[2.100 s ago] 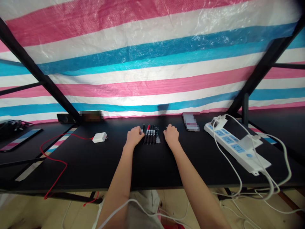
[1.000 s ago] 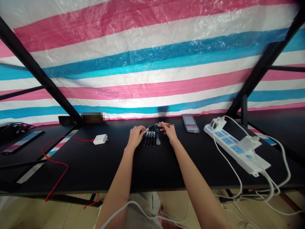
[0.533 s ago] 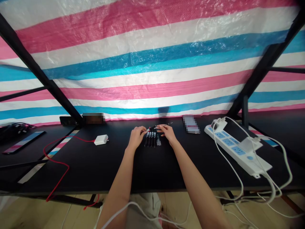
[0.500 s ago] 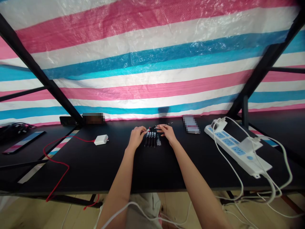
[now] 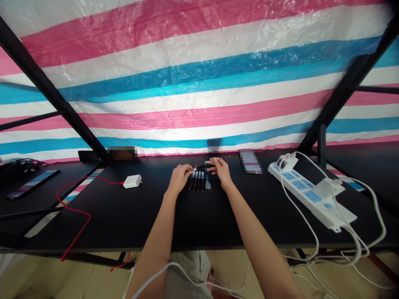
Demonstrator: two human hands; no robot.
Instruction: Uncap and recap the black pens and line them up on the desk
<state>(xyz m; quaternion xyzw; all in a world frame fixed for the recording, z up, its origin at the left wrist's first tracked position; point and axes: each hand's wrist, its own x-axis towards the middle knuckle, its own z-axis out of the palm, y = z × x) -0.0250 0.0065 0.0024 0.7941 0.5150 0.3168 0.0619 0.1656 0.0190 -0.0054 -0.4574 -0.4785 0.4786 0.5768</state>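
Several pens (image 5: 198,182) lie side by side in a row on the black table (image 5: 187,216), straight ahead of me. My left hand (image 5: 178,176) rests at the left end of the row, fingers curled and pinching a red-tipped pen cap near the tops of the pens. My right hand (image 5: 220,169) is at the right end, fingers closed on a thin dark pen (image 5: 222,158) that is raised over the row and points to the right.
A white power strip (image 5: 310,195) with white cables lies at the right. A blurred phone (image 5: 250,161) sits right of the pens. A white charger (image 5: 131,181) with a red cable is at the left, and another phone (image 5: 29,182) lies on the far-left table. Striped tarp behind.
Both hands moved from resting beside the row up to its far end. My right hand picked up a thin pen and my left hand took hold of a red-tipped piece.
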